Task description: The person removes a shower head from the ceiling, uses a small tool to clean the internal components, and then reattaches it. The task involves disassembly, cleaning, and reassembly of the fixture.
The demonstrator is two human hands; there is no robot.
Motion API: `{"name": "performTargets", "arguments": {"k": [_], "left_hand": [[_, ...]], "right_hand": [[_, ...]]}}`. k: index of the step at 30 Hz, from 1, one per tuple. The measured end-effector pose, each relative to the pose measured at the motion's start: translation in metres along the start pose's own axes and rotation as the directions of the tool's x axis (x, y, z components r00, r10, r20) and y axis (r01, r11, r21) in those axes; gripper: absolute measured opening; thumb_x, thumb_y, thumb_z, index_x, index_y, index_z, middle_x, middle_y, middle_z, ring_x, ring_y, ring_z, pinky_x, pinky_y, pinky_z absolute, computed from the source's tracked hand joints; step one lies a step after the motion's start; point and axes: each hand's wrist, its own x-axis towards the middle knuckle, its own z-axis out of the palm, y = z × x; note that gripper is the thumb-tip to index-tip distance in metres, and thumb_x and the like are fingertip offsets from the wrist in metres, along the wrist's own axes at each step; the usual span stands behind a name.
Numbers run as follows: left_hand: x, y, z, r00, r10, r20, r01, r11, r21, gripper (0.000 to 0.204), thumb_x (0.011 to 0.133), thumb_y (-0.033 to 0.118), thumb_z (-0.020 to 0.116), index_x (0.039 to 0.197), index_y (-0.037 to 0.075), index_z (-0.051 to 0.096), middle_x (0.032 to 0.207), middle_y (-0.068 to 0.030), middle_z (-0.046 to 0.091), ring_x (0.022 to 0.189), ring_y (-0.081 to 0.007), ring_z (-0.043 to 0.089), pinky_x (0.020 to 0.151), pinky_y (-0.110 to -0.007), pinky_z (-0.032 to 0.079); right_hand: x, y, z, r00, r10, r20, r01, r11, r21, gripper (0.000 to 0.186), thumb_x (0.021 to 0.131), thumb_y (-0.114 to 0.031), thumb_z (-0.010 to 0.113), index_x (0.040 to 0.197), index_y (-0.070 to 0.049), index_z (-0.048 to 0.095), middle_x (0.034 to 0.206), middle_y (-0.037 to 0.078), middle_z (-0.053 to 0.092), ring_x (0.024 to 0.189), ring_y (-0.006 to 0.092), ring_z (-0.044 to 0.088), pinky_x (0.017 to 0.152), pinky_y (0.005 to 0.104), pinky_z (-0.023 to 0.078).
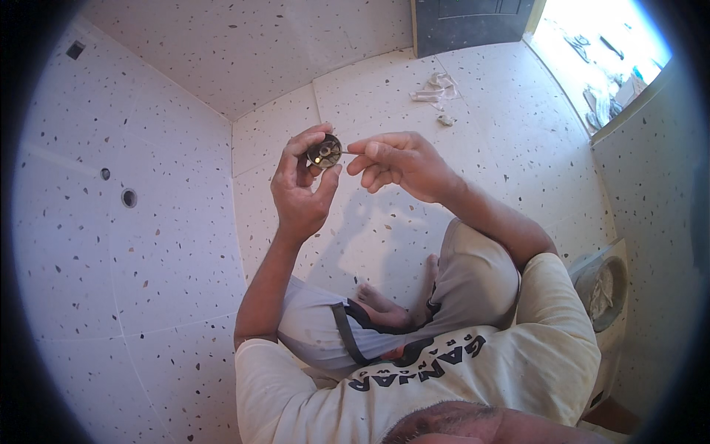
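My left hand [299, 196] is closed around the rim of a small round fitting [326, 151], thumb below and fingers above. The fitting is dark and metallic, with an open hollow face, a raised centre and a bright yellowish spot inside. From the right, my right hand [405, 164] pinches a thin rod [346, 152] between thumb and forefinger. The rod's tip reaches the fitting's right side; its exact kind is too small to make out. Both hands are raised in front of my bent legs, above the speckled floor [370, 229].
Crumpled clear plastic wrapping [441, 90] and a small scrap [445, 120] lie on the floor ahead. A dark door [473, 26] stands at the back beside a bright doorway with litter. Two round holes, one a pipe opening [129, 197], mark the left wall. A round grey container [608, 292] sits at right.
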Motion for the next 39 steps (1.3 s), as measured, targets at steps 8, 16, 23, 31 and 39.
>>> {"name": "performTargets", "arguments": {"k": [8, 16, 23, 31, 39], "left_hand": [[0.0, -0.006, -0.001, 1.0, -0.005, 0.005, 0.005, 1.0, 0.018, 0.049, 0.08, -0.014, 0.059, 0.126, 0.0, 0.047, 0.133, -0.0185, 0.051, 0.119, -0.0216, 0.056, 0.097, -0.032, 0.053], [-0.001, -0.009, 0.001, 0.999, -0.029, -0.017, 0.028, 0.999, -0.022, 0.048, 0.081, -0.013, 0.06, 0.126, -0.001, 0.047, 0.133, -0.0185, 0.051, 0.12, -0.0226, 0.055, 0.1, -0.034, 0.052], [-0.002, -0.007, 0.001, 1.0, -0.025, 0.0, 0.025, 1.0, -0.01, 0.048, 0.081, -0.012, 0.061, 0.125, 0.001, 0.048, 0.132, -0.0173, 0.052, 0.119, -0.0221, 0.056, 0.099, -0.033, 0.053], [-0.002, -0.005, -0.001, 0.999, 0.038, 0.005, -0.039, 0.998, 0.042, 0.054, 0.079, -0.014, 0.063, 0.128, 0.001, 0.045, 0.133, -0.0179, 0.052, 0.118, -0.0216, 0.057, 0.095, -0.031, 0.054], [0.002, -0.016, -0.013, 0.999, -0.023, -0.04, 0.022, 1.0, -0.014, 0.052, 0.079, -0.015, 0.061, 0.127, -0.001, 0.045, 0.133, -0.0204, 0.051, 0.121, -0.0229, 0.055, 0.096, -0.033, 0.054]], "right_hand": [[0.007, 0.01, 0.001, 0.993, 0.034, -0.114, -0.027, 0.997, 0.067, 0.033, 0.102, -0.021, 0.05, 0.123, 0.005, 0.056, 0.096, 0.014, 0.07, 0.076, 0.0157, 0.069, 0.069, 0.0281, 0.058], [0.007, 0.009, 0.012, 0.882, -0.459, -0.104, 0.171, 0.518, -0.838, 0.028, 0.094, -0.018, 0.065, 0.111, 0.003, 0.057, 0.083, 0.012, 0.07, 0.072, 0.0106, 0.066, 0.065, 0.0247, 0.055], [0.008, 0.015, 0.009, 0.843, -0.51, -0.172, 0.153, 0.534, -0.832, 0.02, 0.085, -0.016, 0.075, 0.095, -0.001, 0.066, 0.078, 0.005, 0.07, 0.067, 0.01, 0.066, 0.061, 0.0252, 0.053], [0.015, 0.011, 0.001, 0.819, -0.56, 0.125, 0.339, 0.296, -0.893, 0.022, 0.082, -0.018, 0.077, 0.099, -0.006, 0.069, 0.084, 0.011, 0.07, 0.072, 0.0186, 0.068, 0.064, 0.0304, 0.054], [0.023, 0.001, 0.004, 0.793, -0.494, 0.355, 0.377, -0.059, -0.924, 0.033, 0.079, 0.003, 0.068, 0.11, -0.009, 0.068, 0.096, 0.005, 0.057, 0.088, 0.0228, 0.062, 0.067, 0.0341, 0.054]]}}
